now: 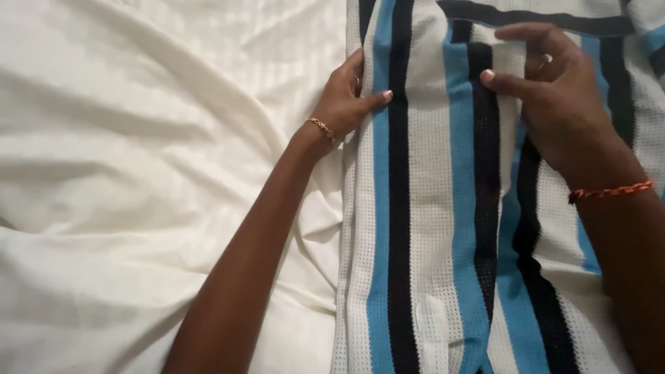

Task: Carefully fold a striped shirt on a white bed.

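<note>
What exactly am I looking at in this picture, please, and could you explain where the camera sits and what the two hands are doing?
There is no machine here: a person works with two bare hands, and the single picture comes from a camera worn on that person's head, looking down.

The surface is a bed covered by a crumpled white sheet. On its right side lies a knitted garment with white, blue and black stripes, spread fairly flat.

The left hand, with a thin gold bracelet at the wrist, presses on the garment's left edge, thumb lying on the cloth. The right hand, with an orange braided cord at the wrist, rests on the upper part, its fingers seeming to pinch a fold. Nothing is lifted off the bed.
</note>
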